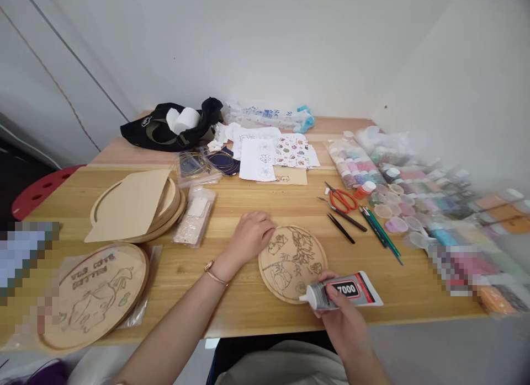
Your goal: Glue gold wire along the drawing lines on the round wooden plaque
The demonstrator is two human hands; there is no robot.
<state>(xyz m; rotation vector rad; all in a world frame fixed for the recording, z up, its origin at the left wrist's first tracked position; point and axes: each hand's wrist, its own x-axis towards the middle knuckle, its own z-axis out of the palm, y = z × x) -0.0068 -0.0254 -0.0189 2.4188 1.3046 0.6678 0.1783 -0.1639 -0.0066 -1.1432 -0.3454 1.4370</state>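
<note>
In the head view, a round wooden board [292, 263] with dark line drawings of leaves and figures lies near the table's front edge. My left hand [253, 233] is at its upper left rim, fingers bent and close together against the edge. The thumb is mostly hidden. My right hand [337, 310] is wrapped round a grey glue tube [366, 290] marked 7000. The tube lies sideways, its white nozzle pointing left over the board's lower right rim. Whether the nozzle touches the wood, I cannot tell.
Beside the board lie black tweezers [342, 228], orange-handled scissors [344, 199] and pencils [380, 229]. Small tubs [383, 210] and bagged beads fill the right. Another drawn board [99, 291] and stacked boards [124, 208] stand left. Paper sheets [254, 159] lie behind.
</note>
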